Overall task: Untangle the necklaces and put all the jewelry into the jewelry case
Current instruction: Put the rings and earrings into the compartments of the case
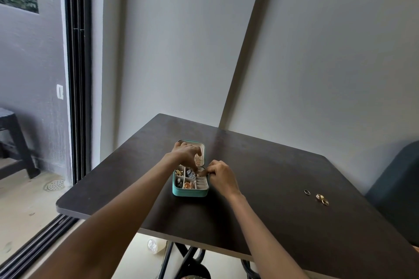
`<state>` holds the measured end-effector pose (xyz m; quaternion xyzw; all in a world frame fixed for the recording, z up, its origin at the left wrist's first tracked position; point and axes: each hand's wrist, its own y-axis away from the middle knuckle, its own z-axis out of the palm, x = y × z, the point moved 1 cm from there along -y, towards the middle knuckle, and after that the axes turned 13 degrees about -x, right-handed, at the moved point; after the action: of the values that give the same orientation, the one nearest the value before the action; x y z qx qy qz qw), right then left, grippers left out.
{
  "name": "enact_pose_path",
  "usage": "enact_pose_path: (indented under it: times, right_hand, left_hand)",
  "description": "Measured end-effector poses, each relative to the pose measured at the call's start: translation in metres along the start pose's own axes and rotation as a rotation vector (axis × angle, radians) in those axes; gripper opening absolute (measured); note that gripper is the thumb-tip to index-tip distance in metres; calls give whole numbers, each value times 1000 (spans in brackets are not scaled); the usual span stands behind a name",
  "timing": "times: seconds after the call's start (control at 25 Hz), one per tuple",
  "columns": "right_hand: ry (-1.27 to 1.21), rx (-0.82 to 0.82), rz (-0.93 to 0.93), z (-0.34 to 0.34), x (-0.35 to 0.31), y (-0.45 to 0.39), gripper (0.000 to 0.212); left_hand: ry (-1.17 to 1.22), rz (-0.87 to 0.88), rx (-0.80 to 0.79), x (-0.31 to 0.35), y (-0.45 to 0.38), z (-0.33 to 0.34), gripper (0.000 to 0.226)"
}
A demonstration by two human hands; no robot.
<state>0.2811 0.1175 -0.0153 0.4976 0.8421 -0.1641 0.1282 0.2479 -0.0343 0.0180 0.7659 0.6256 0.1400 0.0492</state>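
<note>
The teal jewelry case (190, 192) lies open near the middle of the dark table (272, 176), lid raised at its 12 o'clock edge. The left hand (186, 153) hovers over the lid, fingers curled down into the far compartments; what they pinch cannot be told. The right hand (221, 175) sits at the case's 3 o'clock side, fingertips pinched at its rim. About 4 rings (319, 197) lie well apart toward 3 o'clock.
</note>
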Motion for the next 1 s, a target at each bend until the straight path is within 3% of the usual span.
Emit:
enact_pose_path:
  times: [0.2, 0.36, 0.48, 0.6, 0.76, 1.0]
  right_hand:
    - [-154, 41, 36, 1, 3, 1, 37]
    - [-292, 265, 189, -15, 24, 11, 35]
    - [-289, 360, 403, -38, 64, 37, 27]
    - [-256, 433, 605, -59, 117, 80, 22]
    - [-101, 551, 773, -82, 185, 142, 19]
    - [-36, 399, 719, -104, 246, 155, 20]
  left_hand:
    - [6, 15, 4, 3, 2, -3, 66]
    - [124, 126, 122, 24, 2, -10, 45]
    - [298, 266, 233, 80, -6, -3, 26]
    - [466, 425, 186, 157, -17, 20, 22]
    - [503, 532, 111, 251, -39, 51, 24]
    - [529, 533, 85, 319, -76, 79, 31]
